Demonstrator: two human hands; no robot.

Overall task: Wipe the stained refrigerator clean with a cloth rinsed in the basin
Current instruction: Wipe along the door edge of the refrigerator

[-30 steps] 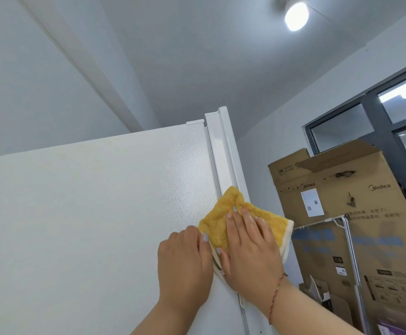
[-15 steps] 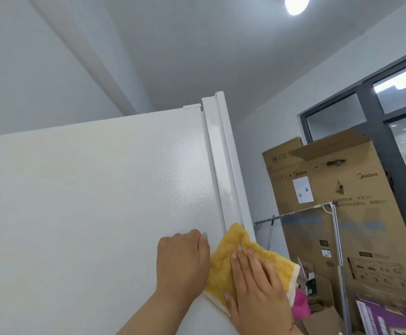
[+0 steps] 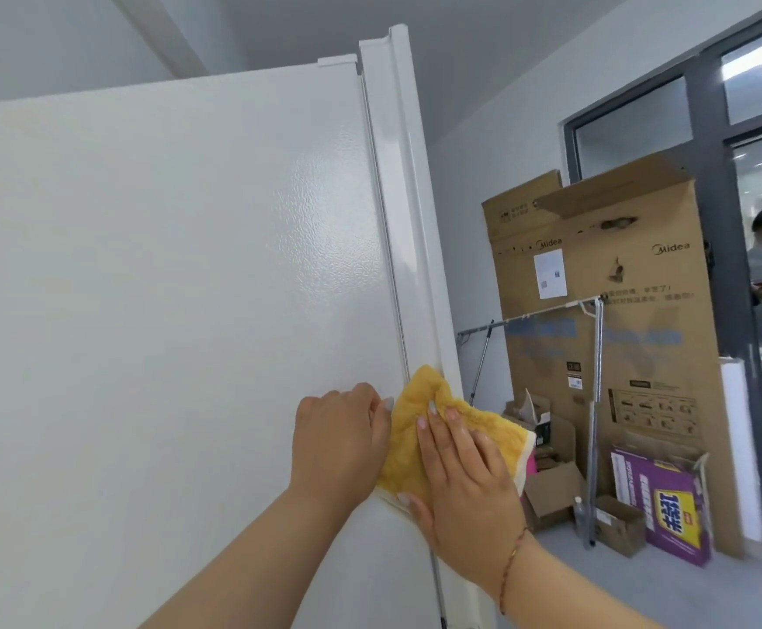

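White refrigerator point(image 3: 166, 288): side panel fills the left of the view, long axis vertical; its door edge strip runs bottom to top, leaning slightly left. Yellow cloth point(image 3: 408, 440) lies over that edge, one corner pointing up along the strip. Right hand point(image 3: 465, 483) presses the cloth flat, fingers straight. Left hand point(image 3: 338, 442) has fingers curled at the cloth's left edge; whether it pinches cloth cannot be made out. Refrigerator base cut off. Cardboard box point(image 3: 620, 338) stands right.

two hands point(image 3: 340, 442) point(image 3: 465, 474), one cloth point(image 3: 408, 440), one refrigerator point(image 3: 166, 288)
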